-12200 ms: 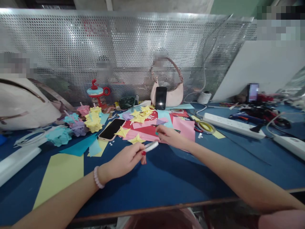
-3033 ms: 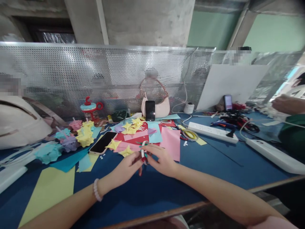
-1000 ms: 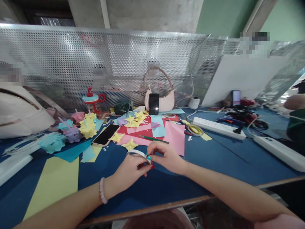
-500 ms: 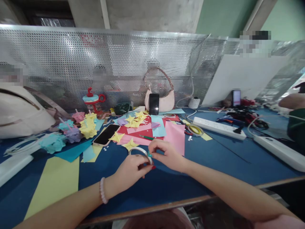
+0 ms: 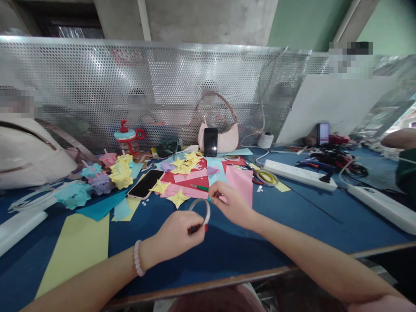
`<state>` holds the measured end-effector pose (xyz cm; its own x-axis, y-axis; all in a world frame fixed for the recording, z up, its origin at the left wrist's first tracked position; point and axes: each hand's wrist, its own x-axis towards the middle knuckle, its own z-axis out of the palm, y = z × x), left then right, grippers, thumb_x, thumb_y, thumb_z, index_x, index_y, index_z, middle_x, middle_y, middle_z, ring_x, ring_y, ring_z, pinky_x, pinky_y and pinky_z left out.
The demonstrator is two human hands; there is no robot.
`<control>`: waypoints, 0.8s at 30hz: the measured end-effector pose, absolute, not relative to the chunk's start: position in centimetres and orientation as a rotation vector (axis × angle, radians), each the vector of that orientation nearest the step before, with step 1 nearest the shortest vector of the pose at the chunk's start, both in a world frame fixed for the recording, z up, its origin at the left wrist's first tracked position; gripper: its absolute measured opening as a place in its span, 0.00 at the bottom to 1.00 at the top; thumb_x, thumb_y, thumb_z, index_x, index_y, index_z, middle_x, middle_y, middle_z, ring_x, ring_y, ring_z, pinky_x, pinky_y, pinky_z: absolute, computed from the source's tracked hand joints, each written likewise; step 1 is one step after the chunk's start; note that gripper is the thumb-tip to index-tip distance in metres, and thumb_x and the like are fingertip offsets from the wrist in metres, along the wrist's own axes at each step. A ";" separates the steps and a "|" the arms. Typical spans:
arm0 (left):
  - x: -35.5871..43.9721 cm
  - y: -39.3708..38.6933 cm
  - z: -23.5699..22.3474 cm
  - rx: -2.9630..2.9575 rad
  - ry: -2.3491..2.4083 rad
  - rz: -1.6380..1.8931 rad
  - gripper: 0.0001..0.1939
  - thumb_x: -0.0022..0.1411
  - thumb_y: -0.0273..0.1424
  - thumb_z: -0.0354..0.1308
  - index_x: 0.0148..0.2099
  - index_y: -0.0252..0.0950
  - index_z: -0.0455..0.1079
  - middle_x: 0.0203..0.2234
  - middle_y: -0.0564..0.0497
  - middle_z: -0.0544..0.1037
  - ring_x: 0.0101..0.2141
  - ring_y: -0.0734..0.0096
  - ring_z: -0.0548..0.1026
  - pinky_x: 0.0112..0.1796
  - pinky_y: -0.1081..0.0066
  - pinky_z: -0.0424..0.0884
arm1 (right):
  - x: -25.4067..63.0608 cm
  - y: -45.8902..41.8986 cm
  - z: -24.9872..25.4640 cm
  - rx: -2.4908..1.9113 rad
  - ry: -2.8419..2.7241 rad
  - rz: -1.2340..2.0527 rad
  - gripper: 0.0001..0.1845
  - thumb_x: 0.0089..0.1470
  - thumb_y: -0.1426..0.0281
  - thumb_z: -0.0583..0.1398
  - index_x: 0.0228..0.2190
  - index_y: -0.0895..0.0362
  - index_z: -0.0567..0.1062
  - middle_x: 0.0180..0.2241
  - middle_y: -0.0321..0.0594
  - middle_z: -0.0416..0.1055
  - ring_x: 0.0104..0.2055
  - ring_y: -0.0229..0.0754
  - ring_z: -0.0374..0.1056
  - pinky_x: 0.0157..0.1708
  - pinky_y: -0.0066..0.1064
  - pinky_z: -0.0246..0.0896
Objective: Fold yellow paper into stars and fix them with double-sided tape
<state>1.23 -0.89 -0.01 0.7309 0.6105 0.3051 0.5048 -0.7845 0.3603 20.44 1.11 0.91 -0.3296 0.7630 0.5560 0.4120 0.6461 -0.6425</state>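
Observation:
My left hand [image 5: 182,232] is closed on a roll of tape [image 5: 207,212], its pale ring standing upright above the fingers. Close beside the ring's upper right edge, my right hand [image 5: 229,203] pinches a small teal piece [image 5: 209,199]; its exact kind is too small to tell. Just beyond the hands lie yellow folded paper stars [image 5: 178,198] and a green-handled craft knife [image 5: 199,187]. Pink paper [image 5: 238,180] lies behind my right hand, partly covered by it.
Folded paper clusters [image 5: 73,194], a phone [image 5: 146,184] and a yellow sheet [image 5: 78,247] are on the left. Behind stand a pink handbag [image 5: 224,138] and an upright phone [image 5: 210,142]. A power strip [image 5: 299,174] lies to the right, and another person's arm [image 5: 398,141] shows at the far right.
My left hand has turned the tape roll more upright and moved it slightly right. My right hand has moved a little up and right with the teal piece.

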 end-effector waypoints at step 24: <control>-1.4 5.6 -0.2 3.163 1.139 0.281 0.09 0.62 0.27 0.48 0.36 0.32 0.69 0.32 0.46 0.76 0.35 0.63 0.72 0.36 0.66 0.66 | 21.6 3.7 -0.7 -0.939 -1.696 0.926 0.09 0.47 0.73 0.54 0.35 0.56 0.63 0.33 0.34 0.60 0.31 0.33 0.62 0.32 0.30 0.59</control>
<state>-1.44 5.59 -0.21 0.7613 0.6056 0.2317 0.6439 -0.7481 -0.1603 21.62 3.66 -0.68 -0.2512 0.8944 0.3700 0.1722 0.4174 -0.8922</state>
